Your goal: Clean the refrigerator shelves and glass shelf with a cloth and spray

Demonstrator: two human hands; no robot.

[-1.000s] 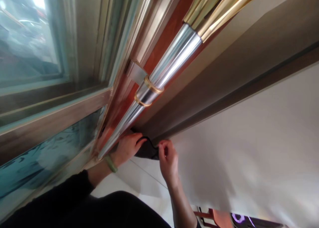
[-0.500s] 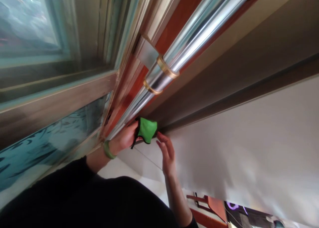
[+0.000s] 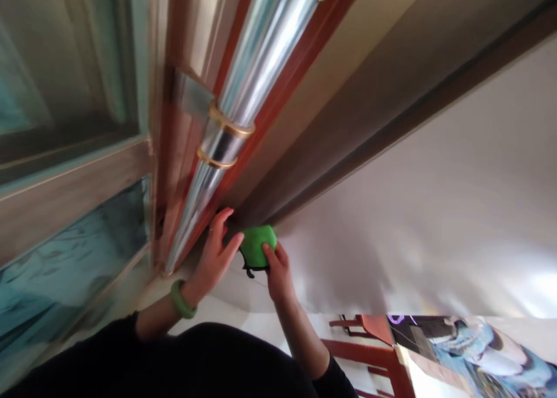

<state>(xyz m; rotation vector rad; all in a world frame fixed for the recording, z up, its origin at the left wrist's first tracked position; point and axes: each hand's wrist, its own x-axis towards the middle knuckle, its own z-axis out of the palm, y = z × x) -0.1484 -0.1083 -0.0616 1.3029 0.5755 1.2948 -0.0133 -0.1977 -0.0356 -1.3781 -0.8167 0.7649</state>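
Note:
A green cloth (image 3: 258, 246) with black edging and a small black loop is in my right hand (image 3: 281, 270), thumb pressed on its face. It looks folded, and the fingers behind it are hidden. My left hand (image 3: 215, 259) is beside the cloth's left side, fingers and thumb spread, holding nothing. Its thumb tip comes close to the cloth; whether they touch I cannot tell. A green bangle (image 3: 183, 299) circles my left wrist. Up and left of the hands runs a long shiny metal door handle (image 3: 261, 55) with gold rings, over a red-brown strip.
A door frame with glass panels (image 3: 78, 264) stands on the left. The right side is filled by a pale, glossy surface (image 3: 413, 201) edged by a dark brown strip (image 3: 348, 160). At the lower right are a red-brown wooden chair (image 3: 369, 354) and a colourful printed picture (image 3: 496, 351).
The green cloth has passed from my left hand to my right. My left hand has let go and spread its fingers. The view has shifted, so the metal handle appears further left.

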